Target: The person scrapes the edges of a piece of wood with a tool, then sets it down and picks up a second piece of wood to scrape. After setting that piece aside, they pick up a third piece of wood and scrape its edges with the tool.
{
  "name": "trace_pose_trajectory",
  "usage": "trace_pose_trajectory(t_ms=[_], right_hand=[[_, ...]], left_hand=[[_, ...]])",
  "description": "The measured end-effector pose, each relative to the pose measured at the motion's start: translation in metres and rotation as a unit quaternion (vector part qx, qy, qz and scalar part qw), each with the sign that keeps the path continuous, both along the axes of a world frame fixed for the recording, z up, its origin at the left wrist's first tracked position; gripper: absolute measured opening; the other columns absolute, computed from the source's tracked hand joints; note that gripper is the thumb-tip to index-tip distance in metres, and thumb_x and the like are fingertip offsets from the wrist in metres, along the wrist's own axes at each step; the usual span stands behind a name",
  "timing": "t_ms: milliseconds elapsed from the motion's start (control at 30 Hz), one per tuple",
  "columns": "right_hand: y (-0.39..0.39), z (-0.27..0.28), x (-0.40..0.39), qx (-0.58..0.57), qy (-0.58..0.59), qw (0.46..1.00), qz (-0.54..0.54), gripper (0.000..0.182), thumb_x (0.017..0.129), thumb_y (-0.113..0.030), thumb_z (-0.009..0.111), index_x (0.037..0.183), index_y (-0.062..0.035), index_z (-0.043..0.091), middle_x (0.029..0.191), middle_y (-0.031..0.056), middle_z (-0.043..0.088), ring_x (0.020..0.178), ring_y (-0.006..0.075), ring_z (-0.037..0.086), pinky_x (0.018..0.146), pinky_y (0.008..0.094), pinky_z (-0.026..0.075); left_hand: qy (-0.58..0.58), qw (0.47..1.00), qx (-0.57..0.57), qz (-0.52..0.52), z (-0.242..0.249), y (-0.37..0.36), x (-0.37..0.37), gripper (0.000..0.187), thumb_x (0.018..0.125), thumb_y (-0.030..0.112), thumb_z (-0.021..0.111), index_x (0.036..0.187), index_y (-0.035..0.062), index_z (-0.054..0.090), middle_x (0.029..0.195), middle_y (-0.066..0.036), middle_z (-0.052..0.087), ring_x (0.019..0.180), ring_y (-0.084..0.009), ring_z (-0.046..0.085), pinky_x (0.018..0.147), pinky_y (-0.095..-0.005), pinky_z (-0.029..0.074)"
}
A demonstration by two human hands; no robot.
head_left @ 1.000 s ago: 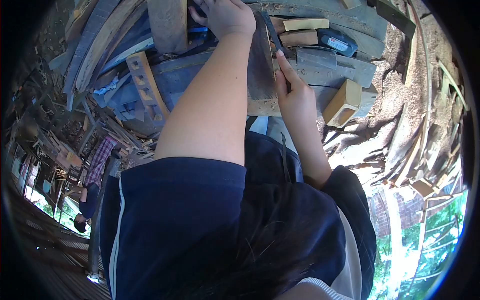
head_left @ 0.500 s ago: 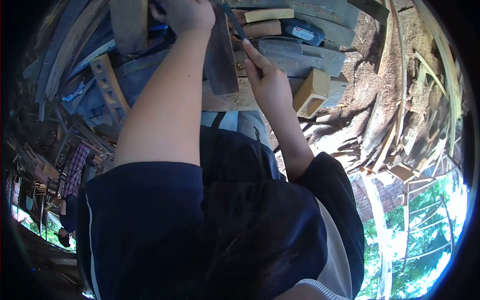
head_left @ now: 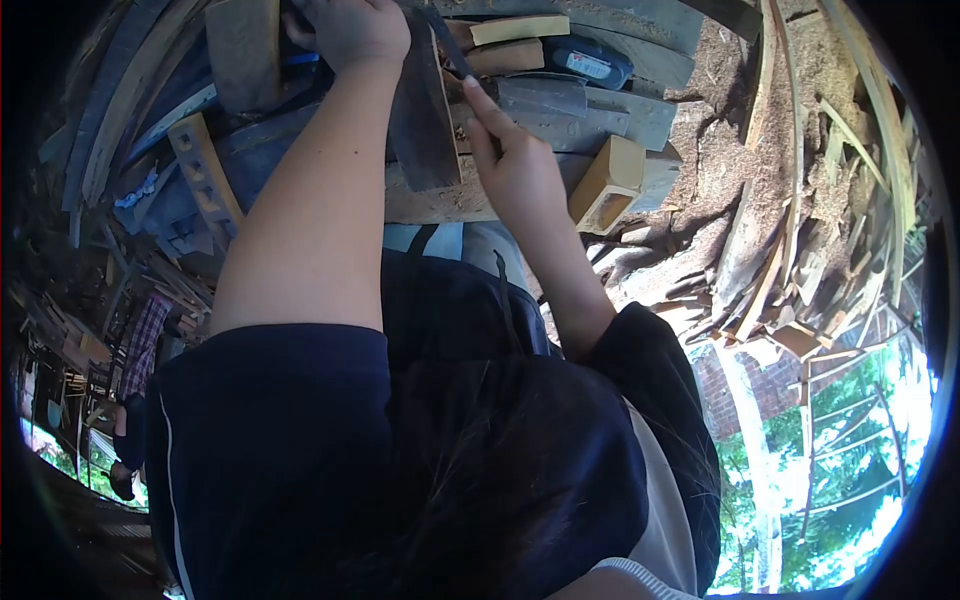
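My left hand is at the top edge of the view, its fingers curled in beside the upper end of a dark wooden board. What those fingers grip, if anything, is hidden. My right hand is closed around a narrow, dark metal tool, with the index finger stretched along it. The tool slants up and left, overlapping the right side of the dark board near its top. Its handle lies hidden inside my palm.
Right of the tool lie two short wood pieces and a dark blue object with a white label. A hollow wooden block sits at the bench's right end. A piece with square holes is left. Another person is far left.
The whole view has shifted slightly left. My right hand and the tool have moved a little relative to the dark board; both hands keep their grip.
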State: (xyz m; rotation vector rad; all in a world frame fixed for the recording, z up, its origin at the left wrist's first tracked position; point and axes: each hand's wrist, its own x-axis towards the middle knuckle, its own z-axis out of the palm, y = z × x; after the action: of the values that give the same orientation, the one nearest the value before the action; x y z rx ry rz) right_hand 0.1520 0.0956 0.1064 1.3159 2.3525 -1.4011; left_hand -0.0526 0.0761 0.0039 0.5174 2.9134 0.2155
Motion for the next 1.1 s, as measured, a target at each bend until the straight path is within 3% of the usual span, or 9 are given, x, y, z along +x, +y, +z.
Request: trace_pose_trajectory(t_ms=[167,267,467,567,633,767,833,933,1100], right_hand=[[0.016,-0.005,0.006,0.065,-0.014,0.996,0.061,0.044,0.100,-0.021,0.063,0.144,-0.0276,0.060,0.072,0.0191,0.066,0.062,0.0360,0.066,0.061,0.0443,0.052],[0.005,0.003,-0.001,0.015,-0.012,0.999,0.044,0.042,0.101,-0.023,0.060,0.142,-0.0219,0.062,0.073,0.0215,0.068,0.070,0.0401,0.070,0.065,0.0487,0.055],[-0.019,0.011,-0.018,-0.108,0.060,0.988,-0.097,0.042,0.103,-0.026,0.057,0.145,-0.0178,0.059,0.074,0.0238,0.069,0.069,0.0413,0.070,0.067,0.0489,0.056],[-0.010,0.013,-0.013,-0.053,-0.021,0.998,-0.031,0.043,0.103,-0.026,0.058,0.145,-0.0184,0.059,0.073,0.0239,0.068,0.069,0.0407,0.071,0.066,0.0491,0.056],[0.000,0.009,-0.007,0.091,-0.108,0.986,0.088,0.043,0.103,-0.027,0.058,0.145,-0.0181,0.059,0.073,0.0242,0.068,0.070,0.0399,0.071,0.067,0.0487,0.056],[0.011,0.008,-0.005,0.018,-0.028,0.998,0.057,0.041,0.102,-0.018,0.060,0.144,-0.0175,0.061,0.076,0.0237,0.066,0.059,0.0323,0.066,0.060,0.0381,0.052],[0.008,0.016,-0.011,-0.084,0.034,0.995,-0.036,0.041,0.102,-0.019,0.060,0.143,-0.0171,0.061,0.072,0.0234,0.064,0.059,0.0341,0.065,0.061,0.0395,0.052],[0.002,0.019,-0.016,-0.096,-0.004,0.994,-0.044,0.043,0.101,-0.024,0.061,0.144,-0.0177,0.060,0.077,0.0260,0.069,0.074,0.0401,0.072,0.067,0.0490,0.055],[-0.014,0.012,-0.019,-0.042,-0.032,0.998,-0.030,0.040,0.101,-0.020,0.060,0.141,-0.0133,0.063,0.078,0.0265,0.068,0.073,0.0394,0.071,0.066,0.0477,0.054]], left_hand=[[0.003,1.000,-0.007,0.000,0.002,0.002,0.000,0.059,0.106,0.013,0.039,0.162,0.0039,0.023,0.172,-0.011,0.014,0.159,-0.0277,0.009,0.127,-0.0473,0.008],[0.003,1.000,-0.007,0.001,0.002,0.001,-0.001,0.059,0.106,0.012,0.039,0.162,0.0040,0.022,0.172,-0.011,0.014,0.159,-0.0278,0.009,0.127,-0.0477,0.008],[-0.009,1.000,0.009,-0.002,0.004,0.000,0.001,0.059,0.106,0.012,0.039,0.162,0.0043,0.022,0.173,-0.011,0.012,0.159,-0.0281,0.009,0.127,-0.0479,0.008],[-0.015,1.000,0.004,0.003,0.004,0.001,0.000,0.059,0.107,0.012,0.039,0.162,0.0050,0.022,0.173,-0.011,0.011,0.159,-0.0282,0.008,0.127,-0.0478,0.009],[-0.016,1.000,0.007,0.004,0.006,0.002,0.000,0.059,0.107,0.012,0.039,0.162,0.0053,0.022,0.173,-0.010,0.011,0.159,-0.0281,0.008,0.127,-0.0480,0.009],[-0.023,1.000,0.003,0.005,0.007,0.001,-0.001,0.059,0.107,0.013,0.039,0.162,0.0061,0.023,0.173,-0.010,0.011,0.159,-0.0276,0.008,0.127,-0.0485,0.010],[-0.022,1.000,0.003,0.007,0.007,0.002,0.000,0.059,0.106,0.013,0.040,0.162,0.0061,0.023,0.173,-0.010,0.011,0.160,-0.0272,0.008,0.127,-0.0483,0.009],[-0.023,1.000,0.001,0.009,0.008,0.003,0.000,0.059,0.106,0.012,0.040,0.162,0.0060,0.023,0.173,-0.009,0.011,0.160,-0.0265,0.008,0.127,-0.0476,0.009],[-0.008,1.000,0.002,0.008,0.007,0.003,0.001,0.061,0.105,0.012,0.041,0.163,0.0057,0.022,0.173,-0.009,0.011,0.160,-0.0259,0.008,0.127,-0.0469,0.008]])
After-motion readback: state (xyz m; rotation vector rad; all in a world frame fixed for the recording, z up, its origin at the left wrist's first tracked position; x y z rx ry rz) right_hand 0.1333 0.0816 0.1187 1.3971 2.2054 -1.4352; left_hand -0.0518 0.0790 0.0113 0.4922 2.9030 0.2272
